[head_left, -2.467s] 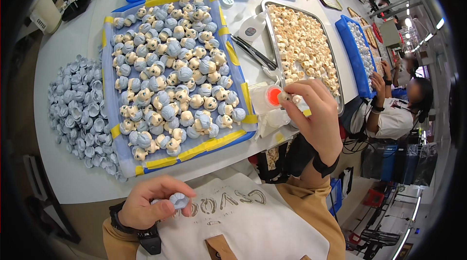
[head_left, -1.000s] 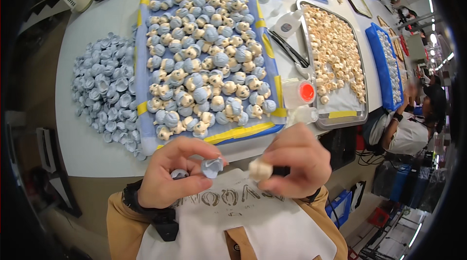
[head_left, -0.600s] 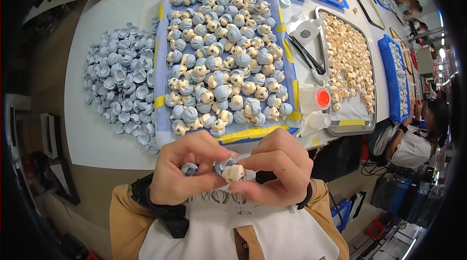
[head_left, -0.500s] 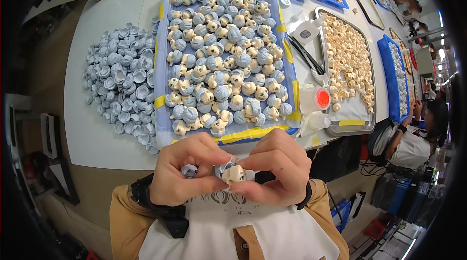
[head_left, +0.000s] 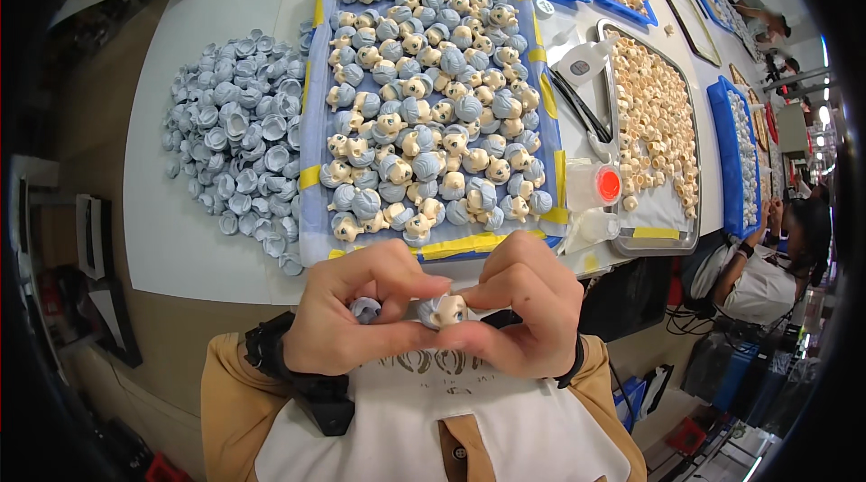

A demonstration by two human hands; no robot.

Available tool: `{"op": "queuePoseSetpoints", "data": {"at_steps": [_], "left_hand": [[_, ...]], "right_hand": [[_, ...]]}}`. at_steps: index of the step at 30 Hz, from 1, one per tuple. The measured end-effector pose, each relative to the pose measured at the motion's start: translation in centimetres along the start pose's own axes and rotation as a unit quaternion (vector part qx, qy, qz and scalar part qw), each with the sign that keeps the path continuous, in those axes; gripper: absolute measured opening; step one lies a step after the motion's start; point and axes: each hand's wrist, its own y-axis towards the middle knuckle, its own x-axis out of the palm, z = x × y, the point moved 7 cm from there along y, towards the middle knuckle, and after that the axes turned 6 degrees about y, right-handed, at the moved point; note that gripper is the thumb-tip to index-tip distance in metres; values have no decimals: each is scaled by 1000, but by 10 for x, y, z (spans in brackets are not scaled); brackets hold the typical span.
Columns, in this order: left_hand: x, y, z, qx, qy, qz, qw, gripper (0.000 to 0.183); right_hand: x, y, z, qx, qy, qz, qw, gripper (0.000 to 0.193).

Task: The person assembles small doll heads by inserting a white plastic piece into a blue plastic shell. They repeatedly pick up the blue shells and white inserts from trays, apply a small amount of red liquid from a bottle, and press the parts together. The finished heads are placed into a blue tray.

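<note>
Just beyond both hands (head_left: 534, 309) sits a crowded tray (head_left: 451, 248).

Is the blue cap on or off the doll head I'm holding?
On: the blue cap covers the back of the doll head; whether fully seated, cannot tell.

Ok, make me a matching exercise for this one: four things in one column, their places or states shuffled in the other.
1. Doll head lowest in the picture
2. Lone blue-grey shell
3. Heap of blue-grey shells
4. Metal tray

A. on the white tabletop
B. bearing beige pieces
C. pinched between left hand and right hand
D. in the left hand only

Pairs: 1-C, 2-D, 3-A, 4-B
</note>
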Motion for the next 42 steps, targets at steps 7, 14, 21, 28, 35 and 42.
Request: {"op": "queuePoseSetpoints", "data": {"at_steps": [7, 14, 21, 28, 35, 42], "left_hand": [[5, -1, -9, -129, -88, 19, 988, 37], [9, -4, -20, -169, -123, -4, 978, 32], [9, -9, -8, -191, -143, -28, 971, 34], [-10, -12, -13, -127, -24, 33, 991, 38], [-9, -20, -2, -43, -178, 96, 978, 28], [-16, -27, -4, -52, 8, 27, 998, 47]], "right_hand": [[-2, 6, -13, -60, -78, 46, 994, 45], [3, 7, 0, -22, 43, 13, 999, 50], [-1, 4, 1, -8, 38, 41, 998, 45], [-4, 1, -2, -58, -67, 23, 996, 39], [-25, 15, 41, 73, -249, 48, 965, 45], [-27, 11, 37, 97, -248, 13, 964, 41]]}}
